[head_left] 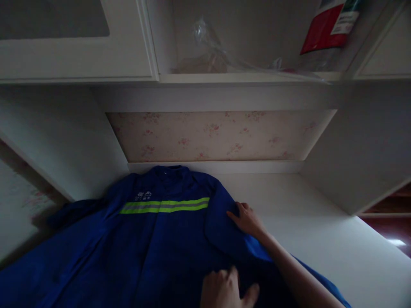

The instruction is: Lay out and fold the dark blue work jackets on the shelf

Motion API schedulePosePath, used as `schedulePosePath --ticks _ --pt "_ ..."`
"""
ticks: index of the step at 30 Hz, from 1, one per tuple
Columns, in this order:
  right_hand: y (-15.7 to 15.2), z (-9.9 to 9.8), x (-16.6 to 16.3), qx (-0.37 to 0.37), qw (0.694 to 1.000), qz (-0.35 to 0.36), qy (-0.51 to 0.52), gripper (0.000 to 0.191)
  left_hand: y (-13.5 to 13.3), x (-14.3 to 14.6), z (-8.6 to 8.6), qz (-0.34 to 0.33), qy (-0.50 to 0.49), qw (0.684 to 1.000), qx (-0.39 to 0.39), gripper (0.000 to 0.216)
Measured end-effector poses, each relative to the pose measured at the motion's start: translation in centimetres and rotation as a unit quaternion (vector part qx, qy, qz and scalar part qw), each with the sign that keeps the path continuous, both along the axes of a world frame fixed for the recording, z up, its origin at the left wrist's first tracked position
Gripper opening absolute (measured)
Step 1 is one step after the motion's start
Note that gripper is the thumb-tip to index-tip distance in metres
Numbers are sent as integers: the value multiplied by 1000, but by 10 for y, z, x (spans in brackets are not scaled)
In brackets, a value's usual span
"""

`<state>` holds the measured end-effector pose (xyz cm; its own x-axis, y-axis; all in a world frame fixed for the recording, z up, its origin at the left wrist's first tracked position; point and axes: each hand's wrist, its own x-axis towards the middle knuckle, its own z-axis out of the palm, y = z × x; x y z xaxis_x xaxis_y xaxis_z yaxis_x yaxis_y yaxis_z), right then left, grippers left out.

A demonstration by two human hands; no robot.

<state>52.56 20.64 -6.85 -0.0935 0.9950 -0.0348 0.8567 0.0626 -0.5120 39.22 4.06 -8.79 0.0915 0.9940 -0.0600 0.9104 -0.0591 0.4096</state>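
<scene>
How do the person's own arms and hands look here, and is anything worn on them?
Both are bare. The right hand has no glove, ring or watch, and its forearm shows no sleeve. The left hand is bare too; its wrist is cut off by the frame edge.

The right hand (pixel 245 219) lies flat, palm down, fingers spread and reaching forward on an outstretched bare forearm, while the left hand (pixel 226 291) sits nearer the body, fingers loosely curled downward.

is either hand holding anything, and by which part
Nothing is lifted. The right hand lies flat on the blue jacket at its folded sleeve; the left hand rests lower on it.
</scene>
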Motion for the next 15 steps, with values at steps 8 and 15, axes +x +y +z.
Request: schedulePosePath --ticks 8,15 --pt "8 -2 -3 56 998 -7 12 32 12 42 -8 -74 48 978 -191 34" --pt "51 21 21 135 987 -65 64 27 25 26 26 -101 -35 963 -249 39"
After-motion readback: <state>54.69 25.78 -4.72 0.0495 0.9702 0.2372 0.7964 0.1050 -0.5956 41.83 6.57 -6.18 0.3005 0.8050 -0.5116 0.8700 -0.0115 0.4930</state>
